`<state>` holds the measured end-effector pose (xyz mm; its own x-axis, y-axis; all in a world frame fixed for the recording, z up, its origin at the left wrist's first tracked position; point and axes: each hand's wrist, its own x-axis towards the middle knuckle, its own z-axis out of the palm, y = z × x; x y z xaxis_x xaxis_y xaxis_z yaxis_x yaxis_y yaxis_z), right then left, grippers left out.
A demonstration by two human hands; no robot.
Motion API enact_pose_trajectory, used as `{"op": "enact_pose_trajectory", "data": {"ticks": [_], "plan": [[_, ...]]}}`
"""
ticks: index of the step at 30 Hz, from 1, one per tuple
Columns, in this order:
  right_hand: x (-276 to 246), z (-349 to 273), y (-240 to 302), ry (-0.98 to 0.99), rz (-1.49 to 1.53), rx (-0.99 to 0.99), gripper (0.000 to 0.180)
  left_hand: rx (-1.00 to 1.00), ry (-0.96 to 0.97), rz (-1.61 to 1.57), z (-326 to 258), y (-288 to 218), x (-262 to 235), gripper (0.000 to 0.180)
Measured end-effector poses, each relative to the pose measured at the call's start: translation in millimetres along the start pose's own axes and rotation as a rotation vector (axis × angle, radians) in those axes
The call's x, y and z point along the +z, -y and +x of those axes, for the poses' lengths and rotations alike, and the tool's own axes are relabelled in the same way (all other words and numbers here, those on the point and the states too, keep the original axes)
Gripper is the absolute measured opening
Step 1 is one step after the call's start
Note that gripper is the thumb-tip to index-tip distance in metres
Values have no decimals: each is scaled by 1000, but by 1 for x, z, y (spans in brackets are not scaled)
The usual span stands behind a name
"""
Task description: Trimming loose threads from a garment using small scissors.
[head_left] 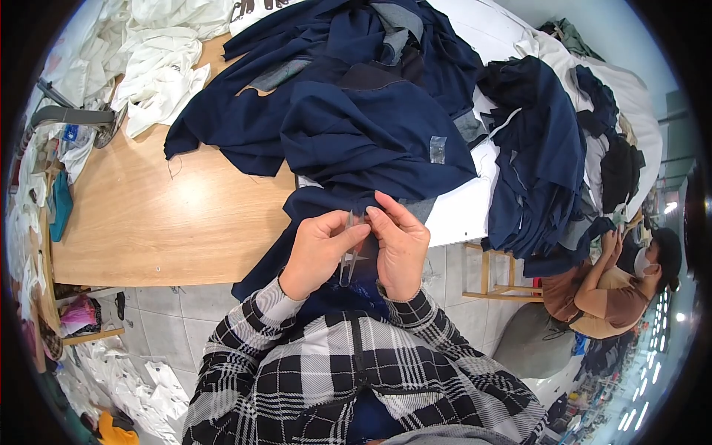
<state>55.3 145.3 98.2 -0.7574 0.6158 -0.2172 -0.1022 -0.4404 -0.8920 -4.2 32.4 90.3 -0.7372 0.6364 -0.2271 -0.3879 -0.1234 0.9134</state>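
Over the table's near edge, our left hand (317,252) pinches thread snips (350,256), their long axis pointing up toward the navy fabric (371,141) that our right hand (400,248) grips alongside.

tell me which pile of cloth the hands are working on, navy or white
The navy cloth at the table's near edge; both hands pinch its hem. The white cloth lies untouched at the far left corner.
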Motion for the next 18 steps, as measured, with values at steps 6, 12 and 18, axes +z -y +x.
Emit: {"op": "enact_pose_trajectory", "data": {"ticks": [6,12,18], "plan": [[1,0,1,1,4,-10,28,10,8,15,0,0,0,11],[-1,-1,-2,19,-24,-34,28,10,4,37,0,-1,-1,13],[1,-3,-1,14,-58,-63,28,2,9,36,0,-1,-1,14]]}}
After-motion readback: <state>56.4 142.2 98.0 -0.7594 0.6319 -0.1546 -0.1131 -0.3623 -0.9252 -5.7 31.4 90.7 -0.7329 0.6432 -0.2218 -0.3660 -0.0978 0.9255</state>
